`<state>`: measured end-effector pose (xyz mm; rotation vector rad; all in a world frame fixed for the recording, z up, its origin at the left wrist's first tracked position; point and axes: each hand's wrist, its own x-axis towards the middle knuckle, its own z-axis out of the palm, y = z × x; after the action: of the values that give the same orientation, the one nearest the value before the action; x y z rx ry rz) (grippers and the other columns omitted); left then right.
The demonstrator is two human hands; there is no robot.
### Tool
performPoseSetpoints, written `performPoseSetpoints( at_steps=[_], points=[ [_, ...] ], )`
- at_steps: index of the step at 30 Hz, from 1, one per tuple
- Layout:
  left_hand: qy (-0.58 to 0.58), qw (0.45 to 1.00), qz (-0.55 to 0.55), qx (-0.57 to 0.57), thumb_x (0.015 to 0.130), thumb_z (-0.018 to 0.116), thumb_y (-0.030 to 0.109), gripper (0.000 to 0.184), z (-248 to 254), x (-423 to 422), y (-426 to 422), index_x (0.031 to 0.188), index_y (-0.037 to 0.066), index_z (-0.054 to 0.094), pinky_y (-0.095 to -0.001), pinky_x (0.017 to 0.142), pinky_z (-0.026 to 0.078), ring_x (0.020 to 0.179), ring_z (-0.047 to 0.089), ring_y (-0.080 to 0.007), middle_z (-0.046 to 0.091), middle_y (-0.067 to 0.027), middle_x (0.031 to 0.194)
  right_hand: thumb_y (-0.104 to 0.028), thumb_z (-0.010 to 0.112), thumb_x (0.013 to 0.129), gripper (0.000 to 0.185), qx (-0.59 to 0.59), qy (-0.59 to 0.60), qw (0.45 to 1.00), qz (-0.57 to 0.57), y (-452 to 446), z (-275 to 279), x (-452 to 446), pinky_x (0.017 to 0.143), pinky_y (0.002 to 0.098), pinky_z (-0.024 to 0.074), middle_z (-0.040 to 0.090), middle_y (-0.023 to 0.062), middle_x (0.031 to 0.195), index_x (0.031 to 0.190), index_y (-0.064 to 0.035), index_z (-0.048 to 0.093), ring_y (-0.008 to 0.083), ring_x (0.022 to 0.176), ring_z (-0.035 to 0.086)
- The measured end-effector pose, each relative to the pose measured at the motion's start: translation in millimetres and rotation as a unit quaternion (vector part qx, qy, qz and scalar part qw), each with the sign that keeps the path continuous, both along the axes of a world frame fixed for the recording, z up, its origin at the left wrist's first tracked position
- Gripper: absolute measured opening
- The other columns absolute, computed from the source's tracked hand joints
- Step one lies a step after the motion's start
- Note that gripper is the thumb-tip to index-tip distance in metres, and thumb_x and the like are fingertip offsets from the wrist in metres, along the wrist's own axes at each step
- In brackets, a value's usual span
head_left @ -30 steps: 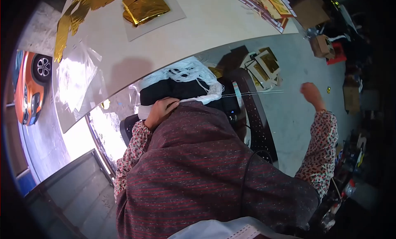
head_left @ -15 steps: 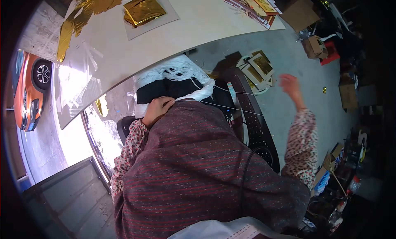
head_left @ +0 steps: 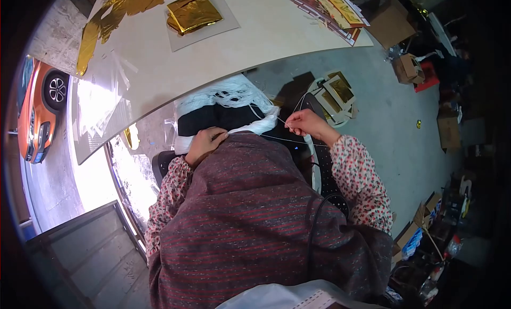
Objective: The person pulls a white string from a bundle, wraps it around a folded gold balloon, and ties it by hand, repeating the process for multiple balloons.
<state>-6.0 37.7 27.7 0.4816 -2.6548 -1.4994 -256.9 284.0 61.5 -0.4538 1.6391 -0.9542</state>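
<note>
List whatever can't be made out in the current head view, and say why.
All in the head view:
Left hand: its grip on the white thread bundle, hidden beneath its own fingers.
Right hand: how many strands it pinches; too thin to count.
Thread bundle: part of its far side, covered by the table.
Gold foil: far end, cut off by the top edge.
Printed sheets: wording, too small and blurred.

I'm looking into a workshop: gold foil (head_left: 196,13) on the counter (head_left: 255,40), white strands (head_left: 226,89) below it, cardboard boxes (head_left: 391,29) to its right.
</note>
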Motion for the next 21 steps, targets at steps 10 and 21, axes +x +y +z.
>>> performPoseSetpoints(
  at_steps=[10,21],
  points=[
    [0.018,1.0,-0.005,-0.009,0.085,0.061,0.025,0.025,-8.5,1.4,-2.2,0.096,0.003,0.066,-0.0322,0.071,0.049,0.08,0.064,-0.027,0.065,-0.0126,0.089,-0.015,0.057,0.086,0.018,0.041,0.124,0.984,0.119,-4.2,-8.5,46.5,0.041,0.0237,0.0361,0.058,0.0022,0.06,0.084,0.0009,0.066,0.0075,0.044,0.048],
    [0.023,1.0,-0.002,-0.011,0.085,0.061,0.024,0.025,-6.0,2.7,0.3,0.096,0.003,0.066,-0.033,0.074,0.049,0.083,0.064,-0.0286,0.066,-0.0144,0.092,-0.011,0.058,0.084,0.014,0.019,0.152,0.971,0.183,-2.1,2.9,30.5,0.042,0.0194,0.0291,0.049,-0.0042,0.057,0.086,-0.0024,0.069,0.0043,0.048,0.041]
  ],
)
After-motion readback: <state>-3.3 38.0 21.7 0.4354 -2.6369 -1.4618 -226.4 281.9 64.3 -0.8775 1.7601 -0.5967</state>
